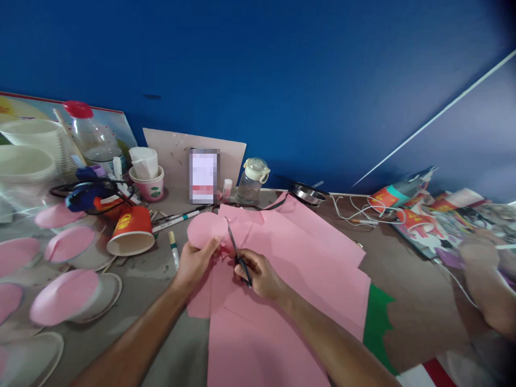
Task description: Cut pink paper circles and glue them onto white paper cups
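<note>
My left hand [196, 262] pinches a rounded pink paper piece [205, 230] by its lower edge and holds it up over the table. My right hand [260, 274] is closed round the handles of black scissors [237, 248], whose blades point up beside that paper piece. Under both hands lie several large pink paper sheets [290, 269] spread over the table, with a green sheet [377, 322] showing at their right edge.
Left: white bowls [100, 295] with pink paper discs [64, 295], a tipped red paper cup [131, 232], markers [177, 219], a glue stick [174, 250], stacked bowls, a red-capped bottle [91, 134]. Behind: a phone [204, 176], a small jar [252, 180]. Right: cables, magazines, another person's arm [486, 285].
</note>
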The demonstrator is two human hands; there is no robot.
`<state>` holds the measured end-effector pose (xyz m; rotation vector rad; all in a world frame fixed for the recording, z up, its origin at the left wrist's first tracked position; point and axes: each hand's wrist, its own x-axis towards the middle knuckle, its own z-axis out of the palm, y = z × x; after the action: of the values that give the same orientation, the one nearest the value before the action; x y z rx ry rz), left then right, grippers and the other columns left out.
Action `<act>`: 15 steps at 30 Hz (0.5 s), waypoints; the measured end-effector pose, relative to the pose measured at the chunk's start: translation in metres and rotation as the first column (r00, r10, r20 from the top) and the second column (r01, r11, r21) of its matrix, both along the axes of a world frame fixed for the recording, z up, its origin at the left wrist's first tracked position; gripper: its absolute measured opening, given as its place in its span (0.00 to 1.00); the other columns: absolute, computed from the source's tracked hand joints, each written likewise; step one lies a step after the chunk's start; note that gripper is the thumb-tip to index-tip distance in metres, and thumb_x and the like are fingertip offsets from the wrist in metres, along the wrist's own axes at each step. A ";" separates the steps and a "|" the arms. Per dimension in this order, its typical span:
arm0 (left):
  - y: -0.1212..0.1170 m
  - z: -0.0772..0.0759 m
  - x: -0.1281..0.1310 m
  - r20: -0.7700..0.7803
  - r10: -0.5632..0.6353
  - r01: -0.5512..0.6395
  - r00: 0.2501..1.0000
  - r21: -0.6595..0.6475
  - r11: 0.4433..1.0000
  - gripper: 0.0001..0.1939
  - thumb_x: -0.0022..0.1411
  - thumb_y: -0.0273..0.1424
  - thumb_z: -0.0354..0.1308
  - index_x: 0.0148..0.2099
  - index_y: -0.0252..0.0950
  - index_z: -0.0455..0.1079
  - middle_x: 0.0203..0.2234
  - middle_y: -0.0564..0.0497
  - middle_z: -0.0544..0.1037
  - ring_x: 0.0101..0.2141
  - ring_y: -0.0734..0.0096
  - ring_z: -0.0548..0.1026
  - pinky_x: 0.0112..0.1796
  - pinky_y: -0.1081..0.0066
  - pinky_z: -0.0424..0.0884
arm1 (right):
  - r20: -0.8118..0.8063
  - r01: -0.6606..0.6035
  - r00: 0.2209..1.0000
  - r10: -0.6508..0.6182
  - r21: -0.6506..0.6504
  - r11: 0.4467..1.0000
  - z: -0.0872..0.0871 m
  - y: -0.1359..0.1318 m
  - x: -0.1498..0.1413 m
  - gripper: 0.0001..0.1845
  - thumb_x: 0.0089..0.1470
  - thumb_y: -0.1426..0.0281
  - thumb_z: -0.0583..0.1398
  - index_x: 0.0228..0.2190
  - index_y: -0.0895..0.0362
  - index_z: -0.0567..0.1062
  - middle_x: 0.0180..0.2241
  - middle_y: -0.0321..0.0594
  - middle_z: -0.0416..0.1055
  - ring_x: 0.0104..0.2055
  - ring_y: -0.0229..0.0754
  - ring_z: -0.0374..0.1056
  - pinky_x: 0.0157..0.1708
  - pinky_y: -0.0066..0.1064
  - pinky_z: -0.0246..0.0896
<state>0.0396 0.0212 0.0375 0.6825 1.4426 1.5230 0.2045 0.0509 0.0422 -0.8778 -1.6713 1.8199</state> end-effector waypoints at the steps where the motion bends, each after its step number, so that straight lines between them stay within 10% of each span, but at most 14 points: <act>1: 0.000 0.001 0.001 0.015 0.004 -0.003 1.000 -0.008 1.000 0.16 0.46 0.39 0.66 0.21 0.32 0.67 0.16 0.54 0.70 0.20 0.77 0.66 0.23 0.76 0.62 | -0.007 -0.019 1.000 0.019 0.013 1.000 -0.001 0.000 0.000 0.19 0.51 0.55 0.61 0.35 0.59 0.70 0.23 0.31 0.58 0.23 0.31 0.54 0.22 0.24 0.53; 15: -0.002 0.015 0.007 0.078 0.024 -0.019 0.997 -0.065 0.998 0.18 0.41 0.41 0.68 0.26 0.30 0.72 0.19 0.51 0.74 0.20 0.74 0.68 0.23 0.74 0.66 | 0.125 -0.034 0.992 -0.003 0.296 0.955 -0.007 -0.002 0.000 0.13 0.54 0.69 0.58 0.42 0.59 0.73 0.23 0.33 0.65 0.22 0.32 0.56 0.24 0.24 0.54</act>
<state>0.0470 0.0192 0.0521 0.5640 1.4371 1.4969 0.2042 0.0492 0.0355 -0.8605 -1.9711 1.4942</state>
